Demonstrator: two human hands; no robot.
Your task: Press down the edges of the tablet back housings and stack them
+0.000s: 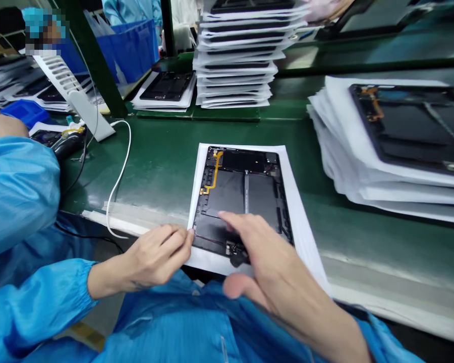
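An opened tablet housing (227, 189) lies on a white foam sheet (302, 242), its inside facing up. It shows dark battery cells, a yellow flex cable (217, 171) along the left side and a thin dark wire near the lower edge. My left hand (157, 254) is closed in a pinch at the tablet's lower left edge; what sits between the fingertips is hidden. Over the tablet's lower right part is my right hand (267, 257), thumb apart and fingers stretched, with nothing visible in it. It covers that corner, so contact is unclear.
Tablet housings layered with white sheets form a tall stack (234, 65) behind and another stack (363, 166) at right. A single housing (168, 86) lies back left. A white cable (124, 166) hangs over the green bench (155, 151) edge. A co-worker's blue sleeve (18, 191) is at left.
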